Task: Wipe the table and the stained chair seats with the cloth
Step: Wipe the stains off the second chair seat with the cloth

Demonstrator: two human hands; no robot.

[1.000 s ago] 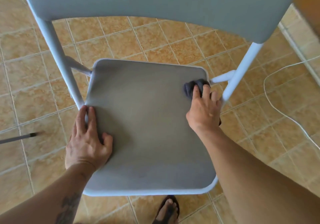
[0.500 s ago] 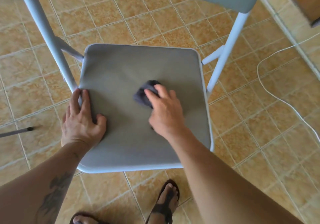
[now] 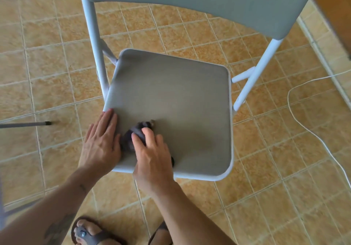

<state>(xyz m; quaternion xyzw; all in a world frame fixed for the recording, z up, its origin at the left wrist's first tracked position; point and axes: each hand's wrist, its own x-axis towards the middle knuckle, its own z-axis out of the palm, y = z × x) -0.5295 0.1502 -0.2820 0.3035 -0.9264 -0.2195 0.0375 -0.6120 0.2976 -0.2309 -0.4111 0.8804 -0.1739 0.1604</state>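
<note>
A grey padded chair seat [image 3: 180, 96] on a white metal frame fills the middle of the view, its grey backrest [image 3: 199, 2] at the top. My right hand [image 3: 152, 155] presses a bunched dark grey cloth [image 3: 135, 133] onto the seat's near left corner. My left hand [image 3: 101, 144] lies flat with fingers spread on the seat's left edge, right beside the cloth. The seat fabric shows no clear stain from here. No table is in view.
Tan floor tiles lie all around. A white cable [image 3: 307, 127] snakes over the floor at the right, near a wall base. A thin dark rod [image 3: 24, 124] lies on the floor at the left. My sandalled feet [image 3: 89, 233] stand just below the seat's front edge.
My right hand has swept the cloth from the seat's far right corner, across the middle, to the near left corner. My left hand stays on the left edge. The view has shifted.
</note>
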